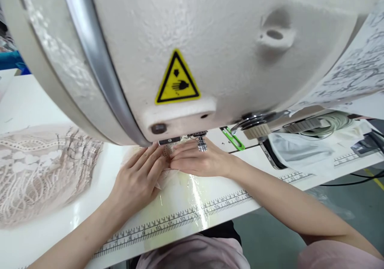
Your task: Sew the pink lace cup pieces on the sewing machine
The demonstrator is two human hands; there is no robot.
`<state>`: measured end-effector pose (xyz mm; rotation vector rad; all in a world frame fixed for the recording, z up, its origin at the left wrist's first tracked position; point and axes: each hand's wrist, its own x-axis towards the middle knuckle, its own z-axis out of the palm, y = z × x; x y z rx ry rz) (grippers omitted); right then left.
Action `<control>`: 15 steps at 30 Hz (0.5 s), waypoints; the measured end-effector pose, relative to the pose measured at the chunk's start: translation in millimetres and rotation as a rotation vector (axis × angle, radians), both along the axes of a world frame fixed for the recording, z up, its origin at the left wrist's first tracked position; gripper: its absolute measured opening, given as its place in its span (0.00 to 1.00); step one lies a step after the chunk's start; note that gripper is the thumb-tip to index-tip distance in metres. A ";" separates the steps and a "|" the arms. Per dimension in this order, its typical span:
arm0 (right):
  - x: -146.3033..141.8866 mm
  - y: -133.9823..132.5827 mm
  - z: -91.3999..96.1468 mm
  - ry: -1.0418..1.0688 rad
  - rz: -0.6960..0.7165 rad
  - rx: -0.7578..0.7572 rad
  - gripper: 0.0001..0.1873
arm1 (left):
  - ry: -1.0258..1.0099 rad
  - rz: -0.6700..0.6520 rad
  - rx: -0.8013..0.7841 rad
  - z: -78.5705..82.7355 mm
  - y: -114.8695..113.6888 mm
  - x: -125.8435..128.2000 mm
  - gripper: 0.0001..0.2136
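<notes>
Under the head of a white sewing machine [126, 53], my two hands are close together on a piece of sheer, pale pink lace fabric [168, 152]. My left hand [139, 177] presses the lace with its fingers close together and pointing away from me. A loose corner of it shows below that hand. From the other side, my right hand [199, 159] has its fingers closed at the lace's edge, its fingertips almost touching the left hand. The machine head and my fingers hide the needle and most of the fabric.
More lace fabric [45, 173] with fringe lies on the left of the white table. A printed ruler [180, 217] runs along its front edge. To the right are a green tool [234, 139], a phone [273, 155], a white cloth or bag [303, 153] and coiled cord [327, 123].
</notes>
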<state>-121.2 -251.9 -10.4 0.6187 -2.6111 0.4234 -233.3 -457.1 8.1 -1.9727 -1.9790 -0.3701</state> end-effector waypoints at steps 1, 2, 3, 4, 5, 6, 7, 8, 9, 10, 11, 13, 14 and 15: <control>0.4 0.2 -0.2 0.016 -0.004 0.002 0.09 | -0.018 0.003 -0.019 -2.0 0.5 -0.8 0.17; 0.6 0.3 -0.1 0.021 -0.008 0.004 0.09 | -0.026 0.009 -0.029 -3.5 0.9 -1.3 0.17; 0.5 0.2 0.3 0.021 -0.010 0.006 0.10 | -0.028 0.012 -0.030 -4.3 1.2 -1.4 0.17; 0.3 -0.1 0.9 0.021 -0.007 0.008 0.10 | -0.026 0.015 -0.029 -4.7 1.5 -1.3 0.16; 0.2 -0.7 1.9 0.025 -0.007 0.010 0.10 | -0.021 0.017 -0.026 -4.7 1.9 -1.1 0.16; 0.1 -1.6 3.2 0.037 -0.011 0.012 0.10 | -0.015 0.018 -0.023 -4.4 2.2 -0.8 0.16; 0.1 -2.7 4.8 0.064 -0.020 0.013 0.10 | -0.009 0.019 -0.020 -4.0 2.5 -0.5 0.16; 0.4 -4.0 6.7 0.098 -0.039 0.015 0.10 | -0.003 0.021 -0.018 -3.6 2.8 -0.3 0.16; 0.8 -5.4 8.7 0.138 -0.065 0.020 0.10 | 0.004 0.024 -0.016 -3.1 3.1 -0.1 0.16; 1.3 -6.6 10.5 0.173 -0.098 0.030 0.11 | 0.010 0.027 -0.011 -2.8 3.4 0.0 0.16; 1.8 -7.6 12.1 0.196 -0.126 0.045 0.11 | 0.014 0.030 -0.008 -2.5 3.7 0.0 0.16; 2.1 -8.1 13.9 0.211 -0.143 0.066 0.11 | 0.015 0.034 -0.008 -2.4 4.4 -0.1 0.17; 1.9 -7.7 14.1 0.202 -0.140 0.075 0.11 | 0.013 0.036 -0.005 -2.5 4.7 -0.3 0.17; 1.3 -6.8 13.8 0.185 -0.126 0.084 0.11 | 0.010 0.036 -0.003 -2.8 5.0 -0.4 0.17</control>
